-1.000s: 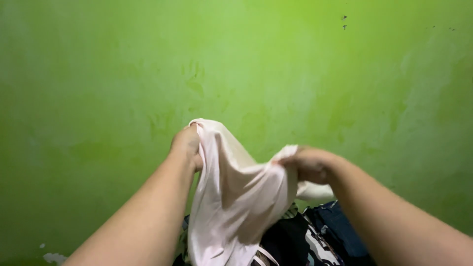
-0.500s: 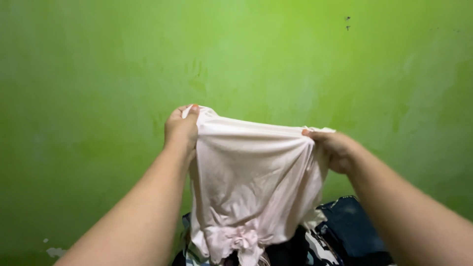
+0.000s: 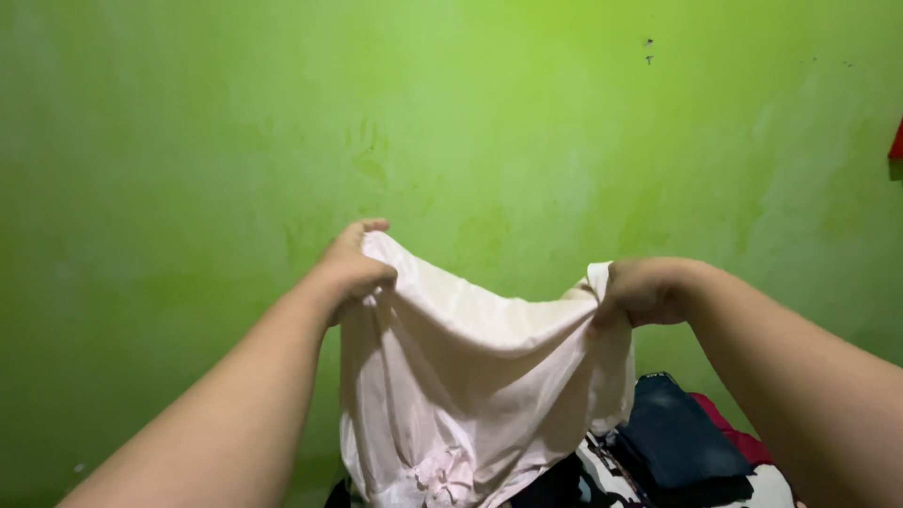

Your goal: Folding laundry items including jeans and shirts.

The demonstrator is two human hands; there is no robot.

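A pale pink garment (image 3: 470, 386) hangs in front of me, held up by its top edge. My left hand (image 3: 353, 263) grips the left corner and my right hand (image 3: 644, 292) grips the right corner. The top edge sags in a curve between the two hands. A knotted bow of the same cloth shows near the garment's lower hem. The lower part of the garment drapes over a heap of clothes and hides some of it.
A bright green wall (image 3: 188, 141) fills the background. Below the garment lies a pile of clothes: dark blue denim (image 3: 677, 433), a black-and-white patterned piece (image 3: 611, 475) and something red (image 3: 729, 428). A red object (image 3: 896, 146) shows at the right edge.
From bunched close together, my hands spread the garment wide and taut. Now they have dropped slightly and the top edge has slackened into a sag.
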